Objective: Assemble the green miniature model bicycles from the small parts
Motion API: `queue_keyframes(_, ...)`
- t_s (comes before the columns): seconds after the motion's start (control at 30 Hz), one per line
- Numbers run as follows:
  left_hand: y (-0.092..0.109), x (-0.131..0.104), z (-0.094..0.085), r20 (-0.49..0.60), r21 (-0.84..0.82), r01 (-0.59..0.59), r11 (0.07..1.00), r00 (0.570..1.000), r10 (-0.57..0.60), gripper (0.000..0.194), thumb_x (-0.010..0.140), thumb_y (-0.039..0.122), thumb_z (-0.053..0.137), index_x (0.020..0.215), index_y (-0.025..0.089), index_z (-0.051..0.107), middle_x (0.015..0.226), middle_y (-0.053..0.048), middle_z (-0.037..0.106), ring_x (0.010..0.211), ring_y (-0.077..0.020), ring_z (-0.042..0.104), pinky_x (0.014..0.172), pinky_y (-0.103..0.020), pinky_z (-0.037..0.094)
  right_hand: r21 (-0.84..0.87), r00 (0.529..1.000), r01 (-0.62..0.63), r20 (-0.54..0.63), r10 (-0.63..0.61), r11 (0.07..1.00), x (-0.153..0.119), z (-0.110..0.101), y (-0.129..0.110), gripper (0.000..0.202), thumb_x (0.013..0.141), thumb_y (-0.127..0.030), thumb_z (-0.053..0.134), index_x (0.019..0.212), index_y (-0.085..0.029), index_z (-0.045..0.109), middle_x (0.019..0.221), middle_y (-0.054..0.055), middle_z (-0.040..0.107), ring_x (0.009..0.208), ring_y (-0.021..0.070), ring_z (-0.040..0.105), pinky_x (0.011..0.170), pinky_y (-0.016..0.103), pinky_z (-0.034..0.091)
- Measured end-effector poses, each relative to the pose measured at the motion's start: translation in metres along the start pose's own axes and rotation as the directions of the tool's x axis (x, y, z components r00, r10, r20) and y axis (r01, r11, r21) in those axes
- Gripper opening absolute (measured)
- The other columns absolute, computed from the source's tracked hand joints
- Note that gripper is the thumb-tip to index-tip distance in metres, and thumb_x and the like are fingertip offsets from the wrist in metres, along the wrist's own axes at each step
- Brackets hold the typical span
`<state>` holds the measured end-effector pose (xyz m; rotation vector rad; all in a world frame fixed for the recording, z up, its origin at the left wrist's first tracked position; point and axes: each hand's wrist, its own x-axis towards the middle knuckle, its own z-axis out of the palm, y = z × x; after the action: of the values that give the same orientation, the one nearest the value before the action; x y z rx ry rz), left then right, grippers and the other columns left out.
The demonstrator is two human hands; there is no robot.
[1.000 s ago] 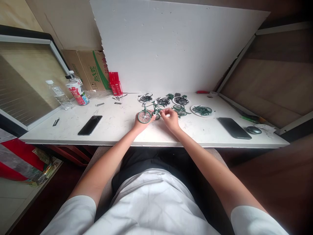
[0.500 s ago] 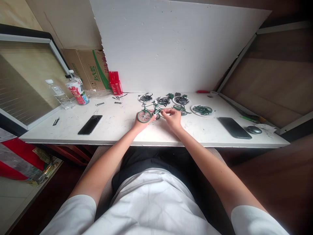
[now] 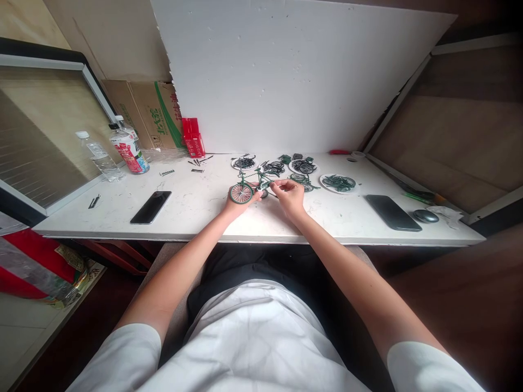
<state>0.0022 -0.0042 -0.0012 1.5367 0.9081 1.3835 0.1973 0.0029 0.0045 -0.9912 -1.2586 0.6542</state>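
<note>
A small green toy bicycle (image 3: 241, 193) is held above the white table, its spoked front wheel on the left. My left hand (image 3: 241, 207) grips its underside, with fingers closed around the lower frame. My right hand (image 3: 289, 195) pinches at the rear end of the frame with thumb and index finger; any small part between them is too small to make out. Just behind my right hand, another green bicycle assembly (image 3: 303, 181) lies on the table. A dark round wheel shows below the frame, between my hands.
White plates of parts (image 3: 338, 184) stand behind my hands. A phone (image 3: 151, 208) lies left, a black slab (image 3: 392, 213) and a mouse-like object (image 3: 425, 216) right. Bottles (image 3: 129, 152), a red box (image 3: 193, 137) and loose parts (image 3: 198, 170) are at the back left.
</note>
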Motion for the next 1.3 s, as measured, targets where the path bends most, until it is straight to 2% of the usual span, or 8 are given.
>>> queue_keyframes(0.23, 0.0008, 0.0, 0.0001, 0.007, -0.007, 0.002, 1.0, 1.0, -0.002, 0.054, 0.079, 0.047, 0.092, 0.12, 0.017, 0.076, 0.104, -0.011, 0.084, 0.088, -0.0261, 0.083, 0.091, -0.039, 0.066, 0.025, 1.0, -0.019, 0.009, 0.019, 0.999, 0.0008, 0.0002, 0.0007, 0.036, 0.076, -0.054, 0.086, 0.083, -0.021, 0.076, 0.093, 0.011, 0.079, 0.077, 0.022, 0.068, 0.071, 0.036, 0.055)
queue_keyframes(0.5, 0.0005, -0.0001, -0.0008, 0.002, 0.002, -0.011, 1.0, 1.0, 0.011, 0.052, 0.079, 0.047, 0.092, 0.119, 0.017, 0.076, 0.101, -0.009, 0.083, 0.086, -0.0248, 0.083, 0.09, -0.038, 0.066, 0.075, 0.999, -0.027, 0.036, 0.024, 0.997, 0.002, 0.0009, -0.0006, 0.039, 0.075, -0.056, 0.087, 0.087, -0.022, 0.072, 0.092, 0.008, 0.076, 0.072, 0.0178, 0.063, 0.068, 0.034, 0.053)
queue_keyframes(0.77, 0.0056, 0.0001, 0.0015, -0.015, -0.07, 0.073, 0.995, 0.997, -0.075, 0.054, 0.077, 0.047, 0.093, 0.119, 0.018, 0.076, 0.11, -0.01, 0.082, 0.088, -0.0244, 0.082, 0.088, -0.039, 0.067, 0.161, 0.987, -0.144, 0.09, 0.13, 0.976, 0.0029, 0.0007, -0.0067, 0.045, 0.069, -0.056, 0.092, 0.09, -0.022, 0.071, 0.098, 0.008, 0.076, 0.077, 0.0186, 0.066, 0.067, 0.034, 0.058)
queue_keyframes(1.0, 0.0096, -0.0008, 0.0013, -0.029, -0.041, 0.132, 0.99, 0.991, -0.134, 0.054, 0.077, 0.048, 0.093, 0.119, 0.019, 0.076, 0.116, -0.011, 0.082, 0.089, -0.0258, 0.082, 0.076, -0.033, 0.062, 0.164, 0.97, -0.234, 0.111, 0.218, 0.958, 0.0048, -0.002, -0.0088, 0.046, 0.067, -0.055, 0.093, 0.091, -0.024, 0.069, 0.087, 0.004, 0.074, 0.064, 0.0156, 0.06, 0.053, 0.03, 0.047)
queue_keyframes(1.13, 0.009, 0.0001, 0.0005, -0.018, -0.034, 0.111, 0.993, 0.994, -0.112, 0.055, 0.078, 0.049, 0.093, 0.12, 0.019, 0.075, 0.113, -0.01, 0.082, 0.088, -0.0249, 0.082, 0.076, -0.032, 0.062, 0.142, 0.972, -0.22, 0.118, 0.204, 0.965, 0.005, -0.0016, -0.0076, 0.045, 0.07, -0.057, 0.091, 0.091, -0.024, 0.069, 0.083, 0.003, 0.072, 0.063, 0.0152, 0.059, 0.052, 0.03, 0.044)
queue_keyframes(1.3, 0.0086, 0.0001, 0.0007, -0.017, -0.03, 0.101, 0.994, 0.995, -0.101, 0.055, 0.077, 0.05, 0.093, 0.119, 0.018, 0.075, 0.111, -0.01, 0.083, 0.088, -0.0256, 0.082, 0.077, -0.033, 0.062, 0.115, 0.979, -0.192, 0.098, 0.181, 0.975, 0.0037, 0.0003, -0.0057, 0.042, 0.073, -0.054, 0.088, 0.093, -0.023, 0.07, 0.091, 0.006, 0.075, 0.068, 0.0164, 0.063, 0.056, 0.03, 0.05)
